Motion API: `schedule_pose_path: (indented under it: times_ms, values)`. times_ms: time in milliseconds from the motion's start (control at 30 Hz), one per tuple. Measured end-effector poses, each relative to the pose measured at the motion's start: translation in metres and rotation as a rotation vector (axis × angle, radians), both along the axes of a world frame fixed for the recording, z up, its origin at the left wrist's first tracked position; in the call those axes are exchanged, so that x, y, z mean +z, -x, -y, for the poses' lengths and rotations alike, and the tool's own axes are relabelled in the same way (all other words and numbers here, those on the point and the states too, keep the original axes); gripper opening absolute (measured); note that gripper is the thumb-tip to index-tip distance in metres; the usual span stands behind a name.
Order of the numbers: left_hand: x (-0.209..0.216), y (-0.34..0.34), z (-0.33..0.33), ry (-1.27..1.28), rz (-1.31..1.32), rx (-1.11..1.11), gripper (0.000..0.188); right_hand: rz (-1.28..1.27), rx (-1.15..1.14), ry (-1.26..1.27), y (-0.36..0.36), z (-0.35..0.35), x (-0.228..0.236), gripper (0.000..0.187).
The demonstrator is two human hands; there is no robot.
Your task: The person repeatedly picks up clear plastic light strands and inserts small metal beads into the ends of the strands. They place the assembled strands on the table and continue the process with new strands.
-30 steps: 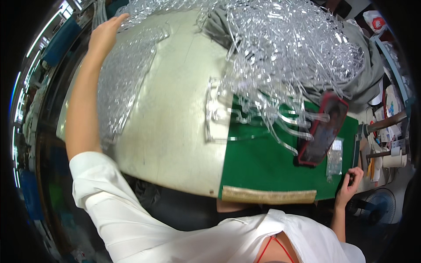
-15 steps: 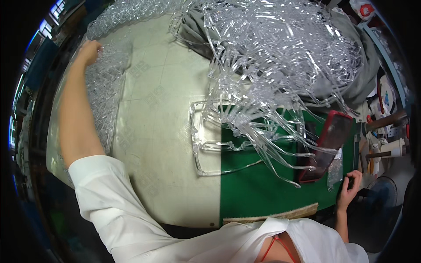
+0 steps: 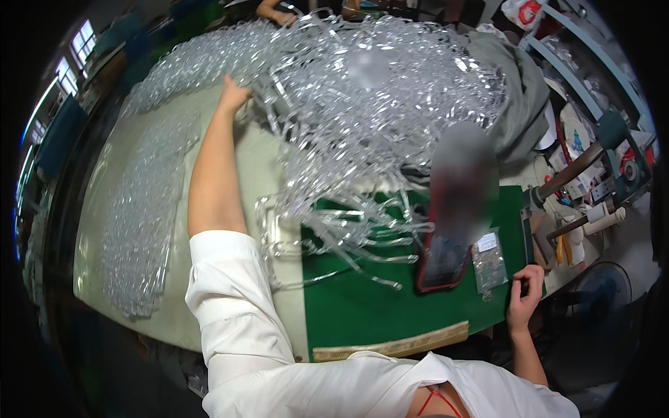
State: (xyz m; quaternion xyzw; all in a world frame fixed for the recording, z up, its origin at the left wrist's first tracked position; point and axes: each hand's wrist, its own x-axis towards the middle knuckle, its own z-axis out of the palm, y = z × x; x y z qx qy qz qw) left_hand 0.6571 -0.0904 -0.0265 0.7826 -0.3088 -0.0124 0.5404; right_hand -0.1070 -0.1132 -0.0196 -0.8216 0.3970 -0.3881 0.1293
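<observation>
My left hand [image 3: 235, 95] reaches over the table to the near left edge of a large heap of clear plastic eyeglass frames [image 3: 390, 90]. Its thumb stands apart from the fingers, and nothing shows in its grip. Left of that forearm, more clear frames lie in a neat row [image 3: 143, 223]. Several frames [image 3: 348, 237] trail from the heap onto a green mat [image 3: 376, 313]. At the mat's right edge rests my right hand [image 3: 526, 296], fingers loosely curled, thumb apart, holding nothing. Nearest to it lies a small clear bag [image 3: 489, 263] with a white label.
A phone in a red case [image 3: 442, 261] leans on the mat, its upper part blurred. Another row of clear frames [image 3: 188, 63] runs along the far left. Another person's hand [image 3: 279, 15] shows beyond the heap. Grey cloth [image 3: 523, 97] lies right of it; a wooden strip [image 3: 390, 343] edges the mat.
My left hand has left the row of frames at the left and swung right to the heap's edge. The view has shifted; my right hand stays by the mat's edge.
</observation>
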Motion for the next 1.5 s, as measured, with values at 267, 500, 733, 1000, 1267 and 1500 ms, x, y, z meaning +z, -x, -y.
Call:
schedule_pose_path:
  times_ms: [267,500,733,1000,1267,1500]
  values:
    - [0.096,0.029,-0.059,-0.294,0.186,0.115,0.030,0.083,0.051,0.019,0.008,-0.002,0.002,0.011]
    - [0.174,0.242,-0.125,-0.361,0.740,0.254,0.031,0.161,0.157,0.105,0.011,0.002,0.005,0.014]
    - [0.095,0.336,-0.188,-0.416,0.355,0.187,0.057,0.200,0.271,0.163,0.020,0.001,-0.001,0.012]
    - [0.071,0.395,-0.239,0.174,-0.630,-0.397,0.059,0.249,0.378,0.211,0.028,0.005,-0.009,0.011]
    - [0.044,0.439,-0.239,0.087,-0.454,0.044,0.033,0.241,0.508,0.057,0.039,0.016,-0.011,0.009]
    - [0.002,0.416,-0.271,0.117,-0.310,0.216,0.025,-0.244,0.762,0.352,0.052,0.022,-0.008,0.043]
